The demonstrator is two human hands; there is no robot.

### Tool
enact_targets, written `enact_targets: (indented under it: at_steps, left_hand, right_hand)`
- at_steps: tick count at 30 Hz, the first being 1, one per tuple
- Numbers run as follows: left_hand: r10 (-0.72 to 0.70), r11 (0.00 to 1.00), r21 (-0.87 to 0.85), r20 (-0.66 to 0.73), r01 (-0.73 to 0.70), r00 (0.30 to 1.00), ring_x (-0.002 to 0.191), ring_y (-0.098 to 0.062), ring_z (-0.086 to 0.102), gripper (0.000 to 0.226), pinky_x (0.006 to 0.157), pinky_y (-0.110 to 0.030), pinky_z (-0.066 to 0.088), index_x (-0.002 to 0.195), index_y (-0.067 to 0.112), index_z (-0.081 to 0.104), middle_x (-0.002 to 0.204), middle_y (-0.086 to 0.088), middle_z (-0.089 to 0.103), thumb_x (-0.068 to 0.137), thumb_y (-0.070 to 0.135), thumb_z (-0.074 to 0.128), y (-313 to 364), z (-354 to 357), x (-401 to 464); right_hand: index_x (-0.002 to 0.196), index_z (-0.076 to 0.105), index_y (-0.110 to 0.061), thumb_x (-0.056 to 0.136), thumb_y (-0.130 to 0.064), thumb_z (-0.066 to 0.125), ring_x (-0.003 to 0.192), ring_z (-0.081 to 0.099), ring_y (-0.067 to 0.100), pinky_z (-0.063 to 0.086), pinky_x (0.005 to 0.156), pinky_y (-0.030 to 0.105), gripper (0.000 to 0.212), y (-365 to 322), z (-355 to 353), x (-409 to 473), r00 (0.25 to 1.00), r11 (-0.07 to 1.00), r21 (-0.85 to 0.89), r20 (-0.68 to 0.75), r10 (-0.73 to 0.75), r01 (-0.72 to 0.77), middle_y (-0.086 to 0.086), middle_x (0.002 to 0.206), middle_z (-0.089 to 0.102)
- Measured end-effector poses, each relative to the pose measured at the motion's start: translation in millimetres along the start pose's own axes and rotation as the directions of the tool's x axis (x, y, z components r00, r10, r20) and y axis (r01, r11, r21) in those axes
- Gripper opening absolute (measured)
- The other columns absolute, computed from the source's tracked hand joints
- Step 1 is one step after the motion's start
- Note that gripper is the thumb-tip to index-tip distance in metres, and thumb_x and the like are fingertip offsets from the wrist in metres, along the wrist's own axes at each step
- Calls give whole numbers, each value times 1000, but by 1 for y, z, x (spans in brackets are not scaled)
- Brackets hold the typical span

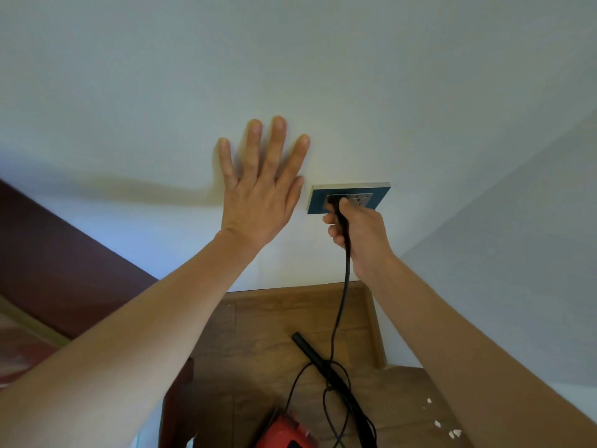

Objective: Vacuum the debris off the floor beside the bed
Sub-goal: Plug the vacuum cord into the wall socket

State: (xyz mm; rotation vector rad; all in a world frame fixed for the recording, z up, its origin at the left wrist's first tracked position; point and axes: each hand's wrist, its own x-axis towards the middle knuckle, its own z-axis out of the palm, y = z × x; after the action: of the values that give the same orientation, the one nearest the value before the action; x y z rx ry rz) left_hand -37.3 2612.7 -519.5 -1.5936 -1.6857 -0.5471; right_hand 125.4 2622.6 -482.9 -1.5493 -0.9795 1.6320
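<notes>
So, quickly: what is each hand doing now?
Left hand: open, fingers spread flat on the wall.
Right hand: grips the plug at the socket.

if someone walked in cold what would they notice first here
Two bare arms reach up the pale wall: the left hand lies flat against it with fingers spread, and just to its right the right hand grips a black plug at the blue wall socket. The black cord hangs down to a red vacuum on the wooden floor, with white debris scattered at lower right.
</notes>
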Motion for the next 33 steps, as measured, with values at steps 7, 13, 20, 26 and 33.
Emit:
enact_targets:
  at_steps: [7,13,20,26,33]
  left_hand:
    - [0,1000,13,-30,0,1000,141,-32,-31,72,112,-56,-14,151,22,-13,153,-9,-34,102,48,33,0,6,-1]
    - [6,999,42,-46,-4,999,141,-32,-31,77,111,-56,-19,150,22,-18,153,-10,-35,100,54,32,1,11,2]
    - [5,998,70,-23,-3,1000,139,-33,-35,77,110,-56,-21,149,22,-20,151,-10,-38,101,54,30,0,7,4]
    - [-14,998,59,98,8,995,140,-36,-32,68,110,-57,-20,151,21,-15,153,-12,-35,103,48,25,5,-9,2]
    - [-20,1000,-10,353,25,935,147,-38,7,62,113,-64,6,155,17,2,161,-14,4,103,41,26,11,-70,-13]
  right_hand:
    - [79,64,-14,96,-19,58,60,53,11,47,58,20,19,-2,3,5,995,1000,-6,-95,1,-1,4,70,61]
    - [77,63,-11,93,-15,61,53,52,9,43,48,16,17,-7,13,7,973,992,107,-212,89,-67,4,66,62]
    - [75,61,-15,95,-19,58,56,55,10,46,56,20,21,0,11,6,984,1000,21,-177,-15,19,2,67,63]
    - [89,62,-19,100,-31,47,76,66,16,56,80,32,22,5,1,6,986,949,-287,-65,-153,128,3,81,68]
    - [142,43,-13,104,-33,35,132,39,21,33,105,30,44,37,-40,-37,900,600,-746,1,-435,291,7,143,45]
